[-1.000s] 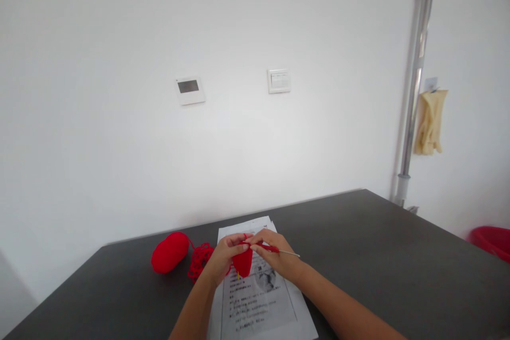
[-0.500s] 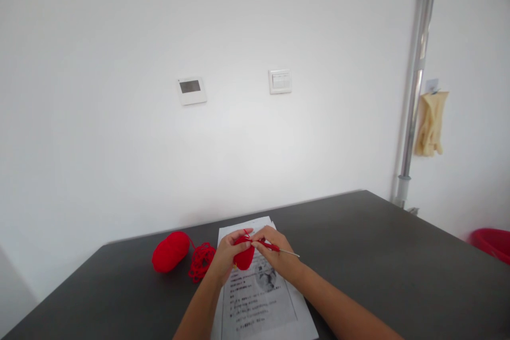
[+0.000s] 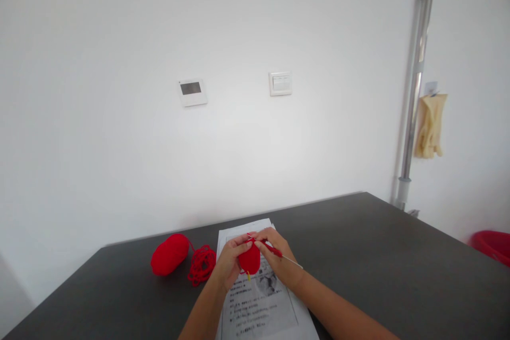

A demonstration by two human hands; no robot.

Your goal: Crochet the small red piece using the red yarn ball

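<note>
Between my hands is a small red crochet piece (image 3: 249, 261), rounded, with a yellow marker at its lower edge. My left hand (image 3: 233, 256) pinches its upper left side, fingers behind it and thumb in front. A crochet hook (image 3: 274, 251) with a red grip and a pale metal shaft lies in the closed fingers of my right hand (image 3: 279, 256); its tip meets the top of the piece, where fingers partly hide it. Left of my hands, loose red yarn (image 3: 202, 264) lies in a tangle beside a red yarn ball (image 3: 170, 255).
Printed sheets (image 3: 263, 319) lie under my hands on the dark table (image 3: 370, 255). Behind it rises a white wall with a panel (image 3: 192, 93) and a switch (image 3: 280, 84). Right of the table are a metal pole (image 3: 414, 95), hanging yellowish gloves (image 3: 431, 126) and a red basin (image 3: 492, 244).
The crochet piece has shifted slightly right and turned, so more of its face and the yellow marker show. My right hand and the hook have tilted a little downward at the shaft end.
</note>
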